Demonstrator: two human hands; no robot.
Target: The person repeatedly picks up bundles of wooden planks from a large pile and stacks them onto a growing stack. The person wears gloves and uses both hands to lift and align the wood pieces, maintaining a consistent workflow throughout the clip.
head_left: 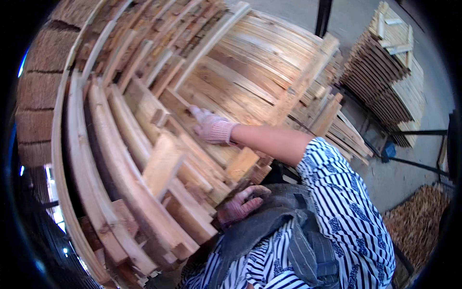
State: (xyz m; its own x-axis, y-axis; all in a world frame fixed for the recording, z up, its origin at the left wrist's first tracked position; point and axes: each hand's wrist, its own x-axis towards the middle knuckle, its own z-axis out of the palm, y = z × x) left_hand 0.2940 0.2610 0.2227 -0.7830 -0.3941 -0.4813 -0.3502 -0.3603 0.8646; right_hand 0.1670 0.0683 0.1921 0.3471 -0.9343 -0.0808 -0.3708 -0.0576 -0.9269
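Observation:
My right hand (212, 127), in a pale pinkish knit glove, reaches across the wood from the right. Its fingers are stretched out and touch the edge of a wooden strip (174, 102) beside a slatted wooden panel (240, 65); no grip around the strip shows. Close to my body, my left hand (240, 206), also gloved, is loosely curled with a gap between thumb and fingers. Nothing shows in it. It is beside the ends of the stacked wood, against my dark apron (269, 219). A short wooden block (162, 164) lies tilted across the strips left of my hands.
Long wooden rails (113, 159) bend round the left side, with brown bundled stacks (41, 91) beyond. At the far right stands a tall stack of slatted panels (380, 72) near dark metal bars (418, 132). A pile of wood scraps (416, 216) lies at the lower right.

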